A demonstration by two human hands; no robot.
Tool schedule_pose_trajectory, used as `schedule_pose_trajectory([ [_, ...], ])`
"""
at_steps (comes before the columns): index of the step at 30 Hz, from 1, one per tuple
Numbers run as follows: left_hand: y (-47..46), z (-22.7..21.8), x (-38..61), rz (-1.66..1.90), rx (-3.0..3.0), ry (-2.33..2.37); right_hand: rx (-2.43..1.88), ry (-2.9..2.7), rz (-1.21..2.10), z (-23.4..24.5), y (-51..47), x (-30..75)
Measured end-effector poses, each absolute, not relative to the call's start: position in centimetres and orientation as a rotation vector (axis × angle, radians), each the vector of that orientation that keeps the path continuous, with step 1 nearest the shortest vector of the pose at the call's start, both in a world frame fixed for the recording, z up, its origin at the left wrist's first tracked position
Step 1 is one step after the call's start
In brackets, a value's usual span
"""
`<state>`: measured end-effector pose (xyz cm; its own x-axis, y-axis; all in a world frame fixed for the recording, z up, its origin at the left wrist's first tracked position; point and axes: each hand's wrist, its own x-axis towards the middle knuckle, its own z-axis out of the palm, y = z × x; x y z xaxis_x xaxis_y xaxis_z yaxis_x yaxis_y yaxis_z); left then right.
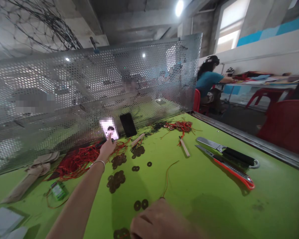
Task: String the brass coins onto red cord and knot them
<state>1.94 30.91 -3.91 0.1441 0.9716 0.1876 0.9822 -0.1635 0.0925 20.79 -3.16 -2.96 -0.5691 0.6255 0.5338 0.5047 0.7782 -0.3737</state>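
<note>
My left hand [106,148], a thin bangle on its wrist, reaches forward with the index finger stretched onto the lit screen of a phone [111,131]; it holds nothing. That phone leans on a perforated metal panel [64,89], beside a dark phone [128,124]. Low at the front, my right hand [159,220] is blurred, with its fingers curled. A thin orange string [167,177] runs from it across the green table [201,202]. Several dark holed coins [116,177] lie between my hands.
A heap of red strings [76,162] lies left of the coins, another heap [180,126] farther back. Shears [229,154], an orange-handled cutter [233,171] and two wooden sticks [184,147] lie to the right. A person in a teal shirt [208,81] sits beyond; a red chair [286,126] stands right.
</note>
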Motion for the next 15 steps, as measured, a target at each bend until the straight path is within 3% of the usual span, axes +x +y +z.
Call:
schedule_pose_trajectory([
  [15,31.31,-4.11,1.41,-0.347,-2.384,-1.962,-0.907,-2.293,0.277,-2.46,-2.98,20.87],
])
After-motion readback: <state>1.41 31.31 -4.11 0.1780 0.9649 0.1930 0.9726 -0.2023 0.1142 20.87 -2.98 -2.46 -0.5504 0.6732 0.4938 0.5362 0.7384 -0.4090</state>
